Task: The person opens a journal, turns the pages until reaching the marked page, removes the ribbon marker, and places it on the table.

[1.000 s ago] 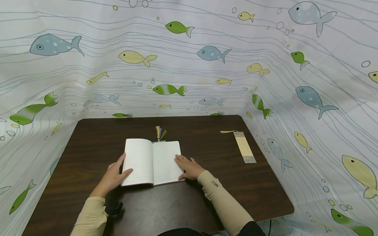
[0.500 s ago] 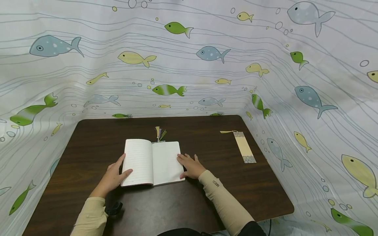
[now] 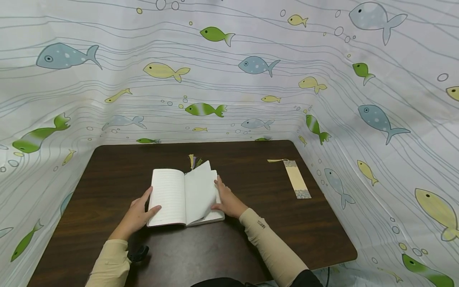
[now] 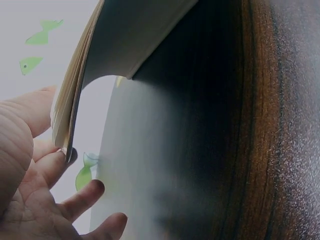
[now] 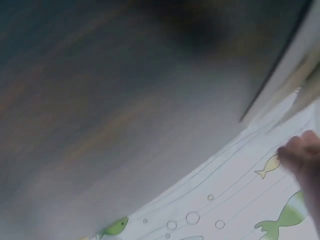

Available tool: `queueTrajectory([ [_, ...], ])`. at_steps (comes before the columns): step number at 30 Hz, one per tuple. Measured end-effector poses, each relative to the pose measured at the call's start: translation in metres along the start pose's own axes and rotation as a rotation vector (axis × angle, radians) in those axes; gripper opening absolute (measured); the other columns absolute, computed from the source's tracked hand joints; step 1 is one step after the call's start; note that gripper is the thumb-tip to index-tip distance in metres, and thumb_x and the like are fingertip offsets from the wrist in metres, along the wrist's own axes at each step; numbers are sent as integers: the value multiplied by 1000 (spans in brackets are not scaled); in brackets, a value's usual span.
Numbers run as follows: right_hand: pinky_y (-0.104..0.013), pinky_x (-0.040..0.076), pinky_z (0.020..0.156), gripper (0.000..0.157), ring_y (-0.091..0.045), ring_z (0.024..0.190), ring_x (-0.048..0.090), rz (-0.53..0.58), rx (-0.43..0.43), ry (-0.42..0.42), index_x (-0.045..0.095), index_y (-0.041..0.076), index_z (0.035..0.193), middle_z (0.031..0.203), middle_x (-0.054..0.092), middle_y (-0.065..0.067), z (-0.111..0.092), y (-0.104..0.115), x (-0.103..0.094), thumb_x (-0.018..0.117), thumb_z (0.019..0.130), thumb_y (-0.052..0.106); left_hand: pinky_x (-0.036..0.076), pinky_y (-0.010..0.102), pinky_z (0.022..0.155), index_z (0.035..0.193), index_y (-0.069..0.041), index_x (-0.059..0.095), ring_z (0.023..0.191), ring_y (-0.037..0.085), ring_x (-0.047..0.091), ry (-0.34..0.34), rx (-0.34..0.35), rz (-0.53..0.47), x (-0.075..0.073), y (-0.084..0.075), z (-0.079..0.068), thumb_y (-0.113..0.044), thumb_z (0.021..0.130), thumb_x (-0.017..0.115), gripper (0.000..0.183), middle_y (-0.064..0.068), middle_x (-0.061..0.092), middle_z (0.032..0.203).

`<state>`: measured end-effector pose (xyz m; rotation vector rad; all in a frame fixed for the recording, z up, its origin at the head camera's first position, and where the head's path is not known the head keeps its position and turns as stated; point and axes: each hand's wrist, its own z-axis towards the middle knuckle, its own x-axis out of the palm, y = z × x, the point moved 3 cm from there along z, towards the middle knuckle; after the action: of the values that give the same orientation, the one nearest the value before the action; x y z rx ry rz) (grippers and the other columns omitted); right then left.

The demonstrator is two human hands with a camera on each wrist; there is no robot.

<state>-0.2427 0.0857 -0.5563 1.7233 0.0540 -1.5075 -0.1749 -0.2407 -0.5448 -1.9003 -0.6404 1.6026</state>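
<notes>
An opened notebook (image 3: pixel 168 195) lies on the dark wood table, its left page ruled with lines. My left hand (image 3: pixel 138 213) holds its left edge, thumb over the page and some fingers underneath. In the left wrist view, the page stack and cover (image 4: pixel 75 85) sit between thumb and fingers. On the right, a page (image 3: pixel 202 191) stands lifted and curved. My right hand (image 3: pixel 230 201) is at that page's outer edge, its thumb tip by the page. In the right wrist view, its fingers (image 5: pixel 302 150) appear apart from the fanned pages (image 5: pixel 300 80). The right thumb's contact is unclear.
Tassels (image 3: pixel 195 160) stick out beyond the notebook's top edge. A cream bookmark (image 3: pixel 296 179) with patterned ends and a yellow tassel lies at the table's right. Fish-printed white cloth (image 3: pixel 215 87) surrounds the table (image 3: pixel 247 159). A black band (image 3: pixel 138 254) is on the left wrist.
The right page, flat before, has risen and curved toward the left. My right hand has shifted its fingers up along the page edge. The left hand stays still.
</notes>
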Motion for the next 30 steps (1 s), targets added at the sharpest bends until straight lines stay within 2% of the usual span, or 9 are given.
queueTrajectory([
  [2,-45,29,119,113,-28,150,30,113,-8,35,-5,-5,159,164,30,-16,2,4,-1,78,91,27,27,77,103,160,3,11,137,62,23,0,0,0,0,0,0,-37,101,63,88,42,25,154],
  [7,-36,31,118,89,-23,152,27,434,-25,168,5,3,163,167,25,-10,2,22,5,64,102,31,27,77,104,160,3,11,137,62,23,-5,7,4,1,1,0,-39,101,62,89,42,25,155],
  [10,-33,30,118,80,-23,153,23,524,-75,232,12,7,163,168,19,-11,3,37,14,54,105,42,27,78,103,161,3,10,137,63,22,-3,6,0,0,0,0,-40,101,62,90,42,24,155],
  [13,-40,24,121,75,-21,154,21,422,-119,264,17,10,163,169,19,-9,4,50,22,46,106,49,27,78,103,161,3,10,136,63,22,-4,6,-4,-1,-2,0,-41,102,62,89,42,24,154],
  [19,-67,7,118,57,-22,156,15,150,-138,332,34,20,161,169,22,-1,5,67,35,50,108,34,27,78,102,160,3,12,136,63,23,0,13,2,-2,-4,-1,-39,104,58,84,42,25,154],
  [23,-70,9,116,55,-26,156,13,72,-124,366,39,25,158,169,21,2,3,71,41,50,106,40,25,76,106,160,3,17,137,62,25,-34,43,-66,-3,-4,-2,-31,111,40,64,42,29,152],
  [26,-71,7,115,56,-28,156,13,43,-118,374,40,28,158,169,21,2,3,73,43,50,105,44,20,75,108,159,5,20,137,61,24,-57,71,-128,-4,-5,-3,-30,113,27,58,42,30,151],
  [28,-72,6,115,56,-28,156,13,36,-117,373,40,28,158,169,22,2,3,74,43,50,105,44,19,75,108,158,6,19,138,62,23,-58,80,-146,-5,-6,-4,-33,113,27,60,42,28,152],
  [30,-72,7,115,56,-27,156,14,28,-121,369,40,29,157,168,23,2,4,74,43,49,105,45,21,77,106,159,6,16,137,62,23,-42,74,-121,-5,-6,-3,-37,111,37,68,42,26,153],
])
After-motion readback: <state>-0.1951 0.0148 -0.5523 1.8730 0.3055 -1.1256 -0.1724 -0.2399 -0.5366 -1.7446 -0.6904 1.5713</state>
